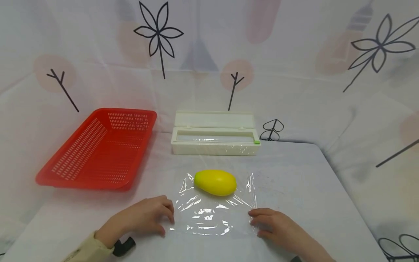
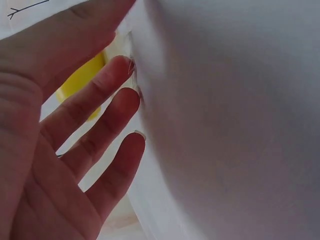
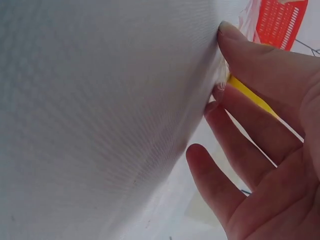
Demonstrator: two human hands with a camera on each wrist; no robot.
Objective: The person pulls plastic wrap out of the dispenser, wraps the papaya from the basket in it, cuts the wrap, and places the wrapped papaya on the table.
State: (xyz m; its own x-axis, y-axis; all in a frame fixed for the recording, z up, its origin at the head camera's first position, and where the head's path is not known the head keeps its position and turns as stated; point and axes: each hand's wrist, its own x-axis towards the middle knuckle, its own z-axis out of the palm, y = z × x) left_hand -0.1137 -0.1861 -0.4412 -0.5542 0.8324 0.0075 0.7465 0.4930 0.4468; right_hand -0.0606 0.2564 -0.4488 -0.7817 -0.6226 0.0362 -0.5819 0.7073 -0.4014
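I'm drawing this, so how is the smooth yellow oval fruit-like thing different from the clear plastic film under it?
The smooth yellow oval fruit-like thing is solid-coloured, but the clear plastic film is see-through. The fruit-like thing is plump and rounded, while the film lies thin and flat with shiny wrinkles. The fruit-like thing is also smaller; the film spreads wider. Both lie in front of the long cream box.
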